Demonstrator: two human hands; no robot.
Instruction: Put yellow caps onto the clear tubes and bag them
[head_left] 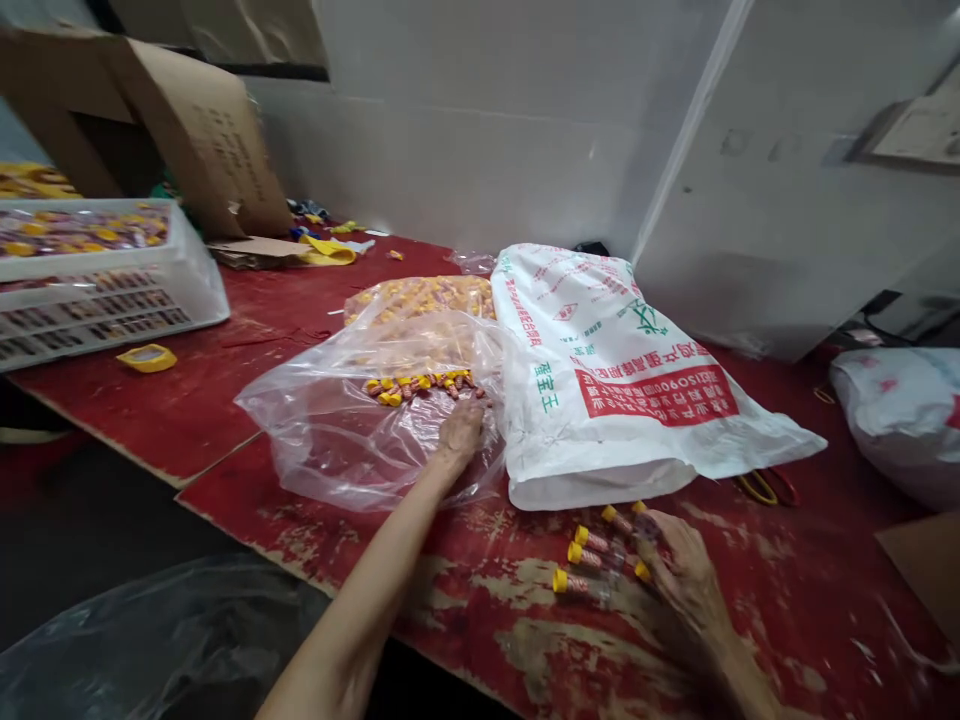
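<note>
The left hand (pixel 459 428) lies open in the soft clear bag (pixel 360 420). The right hand (pixel 686 575) grips small, light tubes (pixel 592 560); hold their middles.

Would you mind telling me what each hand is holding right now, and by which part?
The right hand lies on a row of yellow-capped tubes, at their bottom ends. The left hand reaches into the clear plastic bag; its grasp cannot be told.
</note>
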